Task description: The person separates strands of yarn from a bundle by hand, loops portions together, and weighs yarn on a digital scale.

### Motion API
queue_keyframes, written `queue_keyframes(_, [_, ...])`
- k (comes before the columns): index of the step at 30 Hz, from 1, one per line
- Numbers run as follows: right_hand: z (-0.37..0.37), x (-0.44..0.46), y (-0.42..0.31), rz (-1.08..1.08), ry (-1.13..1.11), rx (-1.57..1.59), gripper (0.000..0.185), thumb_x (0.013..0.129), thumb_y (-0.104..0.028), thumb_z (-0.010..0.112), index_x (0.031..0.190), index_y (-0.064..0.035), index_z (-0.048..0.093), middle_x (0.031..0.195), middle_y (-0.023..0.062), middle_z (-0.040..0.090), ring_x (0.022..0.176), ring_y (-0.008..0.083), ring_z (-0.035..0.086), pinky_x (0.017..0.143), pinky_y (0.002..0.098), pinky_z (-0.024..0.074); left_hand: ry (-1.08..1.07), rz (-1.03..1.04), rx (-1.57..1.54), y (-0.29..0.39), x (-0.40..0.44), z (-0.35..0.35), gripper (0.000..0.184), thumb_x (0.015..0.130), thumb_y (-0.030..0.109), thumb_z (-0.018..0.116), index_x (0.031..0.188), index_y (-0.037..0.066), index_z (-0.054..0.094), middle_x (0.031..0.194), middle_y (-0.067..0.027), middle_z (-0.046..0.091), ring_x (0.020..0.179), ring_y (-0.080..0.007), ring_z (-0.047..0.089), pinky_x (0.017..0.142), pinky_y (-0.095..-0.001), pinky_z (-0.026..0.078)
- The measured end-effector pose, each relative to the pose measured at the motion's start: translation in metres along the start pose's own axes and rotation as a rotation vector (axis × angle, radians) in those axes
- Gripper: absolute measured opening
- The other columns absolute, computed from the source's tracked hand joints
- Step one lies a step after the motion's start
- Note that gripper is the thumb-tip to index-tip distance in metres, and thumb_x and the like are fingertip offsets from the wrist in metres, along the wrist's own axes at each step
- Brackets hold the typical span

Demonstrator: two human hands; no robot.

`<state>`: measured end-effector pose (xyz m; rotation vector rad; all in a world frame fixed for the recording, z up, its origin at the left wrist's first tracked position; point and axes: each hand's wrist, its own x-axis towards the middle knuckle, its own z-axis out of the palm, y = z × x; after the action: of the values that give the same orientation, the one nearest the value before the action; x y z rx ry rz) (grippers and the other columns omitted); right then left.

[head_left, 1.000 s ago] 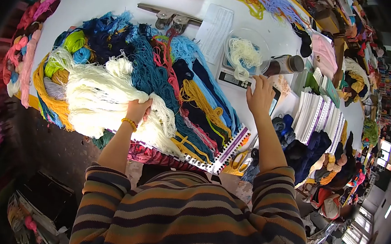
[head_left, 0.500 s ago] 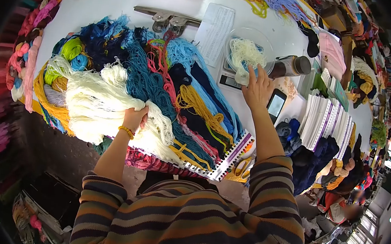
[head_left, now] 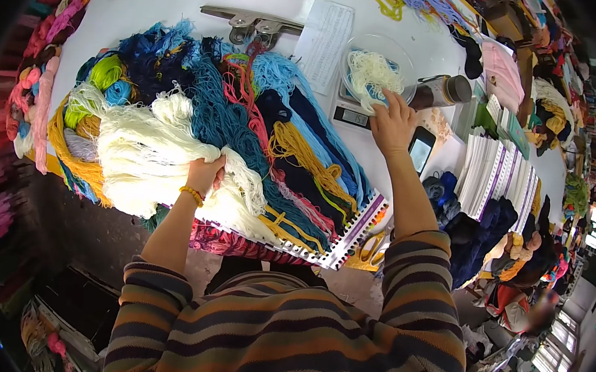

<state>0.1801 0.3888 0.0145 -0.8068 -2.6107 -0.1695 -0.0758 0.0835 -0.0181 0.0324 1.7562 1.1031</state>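
Note:
My left hand (head_left: 205, 175) is closed around a hank of white yarn (head_left: 141, 151) lying on top of a colourful heap. At the right, a clear plastic bowl (head_left: 358, 44) sits on a digital scale (head_left: 352, 116) and holds loose cream yarn (head_left: 375, 74). My right hand (head_left: 393, 127) is at the bowl's near rim, fingers stretched out and slightly apart, the tips by the edge of the cream yarn. Whether they touch it I cannot tell. The scale's display shows beside this hand, its digits too small to read.
Around the white hank lie teal yarn (head_left: 217, 101), mustard yarn (head_left: 301, 154) and other hanks. A phone (head_left: 421, 151), a dark-lidded jar (head_left: 455, 90) and stacked ring-bound books (head_left: 490, 178) stand at the right. Behind are a large metal clip (head_left: 252, 26) and a paper sheet (head_left: 323, 46).
My right hand has shifted slightly, its fingers closer together at the bowl's rim, and more of the scale's display shows. My left hand keeps its hold on the white yarn.

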Motion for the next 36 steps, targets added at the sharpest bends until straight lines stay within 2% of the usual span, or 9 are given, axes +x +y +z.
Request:
queue_keyframes(4, [-0.04, 0.011, -0.016, -0.012, -0.006, -0.074, 0.014, 0.067, -0.013, 0.06, 0.081, -0.0116, 0.058, 0.116, 0.003, 0.049, 0.103, 0.0231, 0.047, 0.083, 0.039, 0.0351, -0.033, 0.056, 0.003, 0.004, -0.005, 0.0, 0.018, 0.081, 0.015, 0.057, 0.066, 0.005, 0.052, 0.048, -0.0034, 0.05, 0.032, -0.0111, 0.041, 0.031, -0.0233, 0.033])
queue_keyframes(7, [-0.083, 0.006, -0.056, 0.126, -0.114, 0.221, 0.012, 0.075, -0.018, 0.059, 0.081, -0.0073, 0.056, 0.096, 0.0063, 0.056, 0.075, 0.0234, 0.056, 0.078, 0.0412, 0.0386, -0.037, 0.107, 0.008, 0.004, -0.012, 0.0, 0.021, 0.079, 0.018, 0.059, 0.064, 0.004, 0.052, 0.048, -0.0041, 0.05, 0.033, -0.0126, 0.043, 0.032, -0.0249, 0.034])
queue_keyframes(11, [-0.166, -0.03, -0.149, 0.281, -1.047, 0.672, 0.033, 0.08, -0.037, 0.051, 0.08, -0.0035, 0.055, 0.077, 0.0157, 0.057, 0.075, 0.0316, 0.057, 0.068, 0.0399, 0.0444, -0.095, 0.196, 0.076, 0.01, -0.026, -0.005, 0.029, 0.076, 0.024, 0.062, 0.058, 0.003, 0.052, 0.05, -0.004, 0.05, 0.038, -0.0116, 0.045, 0.037, -0.0244, 0.037])
queue_keyframes(13, [-0.19, -0.058, -0.189, 0.006, -1.219, 0.981, 0.033, 0.082, -0.035, 0.054, 0.079, -0.002, 0.054, 0.071, 0.0131, 0.055, 0.068, 0.0216, 0.054, 0.064, 0.0355, 0.0426, -0.114, 0.278, 0.081, 0.029, -0.047, -0.007, 0.03, 0.075, 0.025, 0.063, 0.058, 0.002, 0.054, 0.05, -0.0037, 0.05, 0.039, -0.0109, 0.045, 0.037, -0.0241, 0.037])
queue_keyframes(16, [-0.214, -0.073, -0.223, 0.06, -1.221, 1.309, 0.032, 0.083, -0.03, 0.055, 0.08, 0.0017, 0.051, 0.069, 0.0101, 0.054, 0.065, 0.0143, 0.049, 0.062, 0.03, 0.0406, -0.188, 0.4, 0.062, 0.064, -0.083, -0.008, 0.03, 0.075, 0.028, 0.064, 0.062, 0.001, 0.059, 0.051, -0.0008, 0.049, 0.041, -0.0078, 0.042, 0.04, -0.0231, 0.038])
queue_keyframes(19, [-0.23, -0.056, -0.227, 0.73, -0.747, 1.263, 0.023, 0.084, -0.028, 0.054, 0.085, -0.0053, 0.062, 0.058, -0.0019, 0.049, 0.055, 0.0077, 0.047, 0.051, 0.0237, 0.0392, -0.463, 0.428, -0.033, 0.107, -0.152, 0.004, 0.027, 0.082, 0.026, 0.059, 0.07, 0.002, 0.059, 0.056, 0.0012, 0.049, 0.046, -0.0069, 0.044, 0.043, -0.0216, 0.037])
queue_keyframes(21, [-0.241, -0.043, -0.228, 0.873, -0.382, 1.471, 0.025, 0.086, -0.028, 0.052, 0.084, -0.0048, 0.061, 0.055, -0.0026, 0.046, 0.047, 0.0047, 0.039, 0.044, 0.0196, 0.031, -0.718, 0.486, -0.16, 0.122, -0.195, 0.011, 0.024, 0.084, 0.024, 0.056, 0.078, 0.001, 0.06, 0.062, -0.0006, 0.052, 0.05, -0.0084, 0.048, 0.046, -0.0222, 0.04])
queue_keyframes(30, [-0.256, -0.048, -0.263, 0.806, -0.192, 1.709, 0.027, 0.09, -0.023, 0.043, 0.09, -0.0002, 0.058, 0.067, 0.0048, 0.058, 0.05, 0.0087, 0.05, 0.047, 0.0198, 0.0387, -0.875, 0.395, -0.225, 0.088, -0.232, 0.006, 0.025, 0.087, 0.02, 0.05, 0.098, -0.001, 0.059, 0.073, 0.0, 0.052, 0.062, -0.0076, 0.047, 0.058, -0.0213, 0.039])
queue_keyframes(36, [-0.254, -0.056, -0.276, 0.762, -0.24, 1.586, 0.025, 0.09, -0.018, 0.041, 0.086, 0.0016, 0.056, 0.067, 0.0048, 0.059, 0.052, 0.0082, 0.051, 0.049, 0.0199, 0.0406, -0.917, 0.346, -0.286, 0.081, -0.238, 0.013, 0.013, 0.085, 0.013, 0.054, 0.08, 0.002, 0.057, 0.068, 0.0008, 0.051, 0.06, -0.0065, 0.043, 0.055, -0.0207, 0.035])
